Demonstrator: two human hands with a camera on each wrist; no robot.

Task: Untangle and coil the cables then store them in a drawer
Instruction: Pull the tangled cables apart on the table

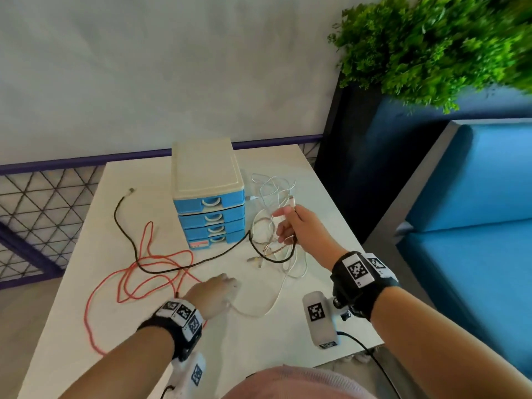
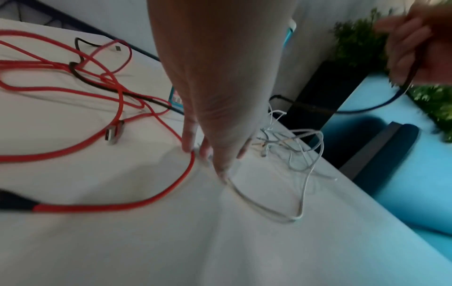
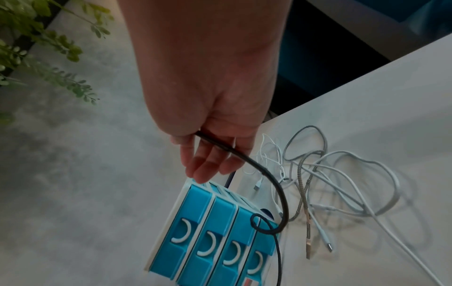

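Note:
A blue four-drawer unit point(image 1: 208, 197) stands mid-table with all drawers closed. My right hand point(image 1: 283, 223) is raised to its right and grips the end of a black cable point(image 1: 172, 267). That cable sags from the hand point(image 3: 210, 160) past the drawer fronts point(image 3: 208, 232) and trails left across the table. Below the hand lies a tangle of white and braided cables point(image 3: 342, 174). My left hand point(image 1: 231, 283) is down on the table, its fingertips point(image 2: 221, 170) bunched on a white cable point(image 2: 269, 209). A red cable point(image 2: 122, 96) sprawls to the left.
The table's right edge point(image 1: 354, 234) drops to a blue bench point(image 1: 475, 211). A green plant point(image 1: 431, 44) hangs above the bench. A wire-mesh railing point(image 1: 43, 203) runs along the far left. The black cable crosses over the red one.

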